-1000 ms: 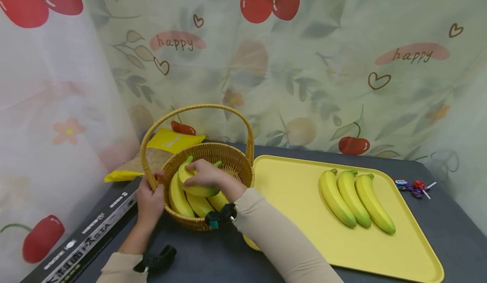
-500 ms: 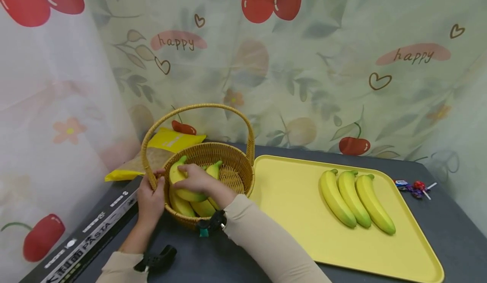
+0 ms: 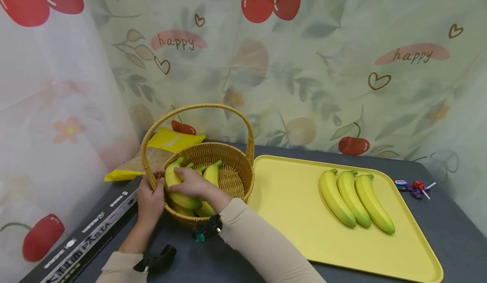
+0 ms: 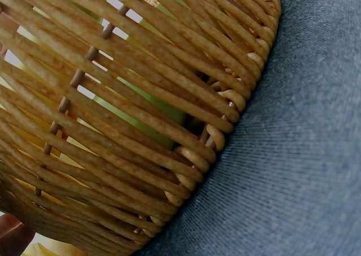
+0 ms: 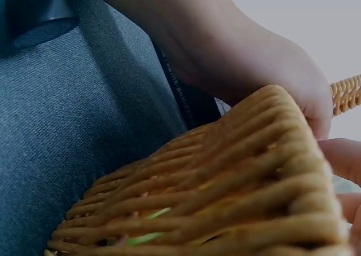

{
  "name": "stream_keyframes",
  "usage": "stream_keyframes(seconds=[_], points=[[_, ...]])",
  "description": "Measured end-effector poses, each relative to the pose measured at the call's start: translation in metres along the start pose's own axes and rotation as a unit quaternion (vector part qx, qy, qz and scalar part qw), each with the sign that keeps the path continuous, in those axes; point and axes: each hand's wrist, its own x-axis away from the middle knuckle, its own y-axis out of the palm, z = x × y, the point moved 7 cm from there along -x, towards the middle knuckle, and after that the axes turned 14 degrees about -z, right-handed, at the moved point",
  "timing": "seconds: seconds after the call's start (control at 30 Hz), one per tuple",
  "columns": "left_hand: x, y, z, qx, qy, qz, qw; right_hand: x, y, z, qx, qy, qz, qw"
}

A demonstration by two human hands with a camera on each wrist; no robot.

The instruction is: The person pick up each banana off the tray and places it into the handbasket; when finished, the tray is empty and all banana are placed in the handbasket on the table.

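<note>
A wicker basket (image 3: 236,164) with a hoop handle stands on the dark table, with several yellow bananas (image 3: 211,175) inside. My left hand (image 3: 150,198) grips the basket's left rim at the base of the handle. My right hand (image 3: 190,182) reaches into the basket and grips one banana (image 3: 178,198) at the left side. In the left wrist view the woven basket wall (image 4: 141,115) fills the frame, green-yellow fruit showing through the gaps. The right wrist view shows the basket rim (image 5: 237,182) and my left hand (image 5: 254,58) beyond it.
A yellow tray (image 3: 296,198) lies right of the basket with three bananas (image 3: 355,202) side by side. Wrapped candies (image 3: 414,187) sit at the far right. A pasta box (image 3: 83,232) lies at the left front, a yellow bag (image 3: 167,141) behind the basket. Patterned curtains close the back and left.
My right hand has shifted the gripped banana leftward inside the basket, toward the left rim. The left hand has stayed on the rim.
</note>
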Motion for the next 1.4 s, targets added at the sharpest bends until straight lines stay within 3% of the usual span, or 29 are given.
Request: stream_keyframes(seconds=[0.77,1.4], points=[[-0.001,0.0,-0.003,0.006,-0.011,0.003,0.9999,0.001,0.011,0.0,0.008,0.002,0.005,1.0],[-0.001,0.0,-0.003,0.003,-0.02,0.004,0.9998,-0.003,0.008,0.0,0.011,0.03,-0.029,0.999]])
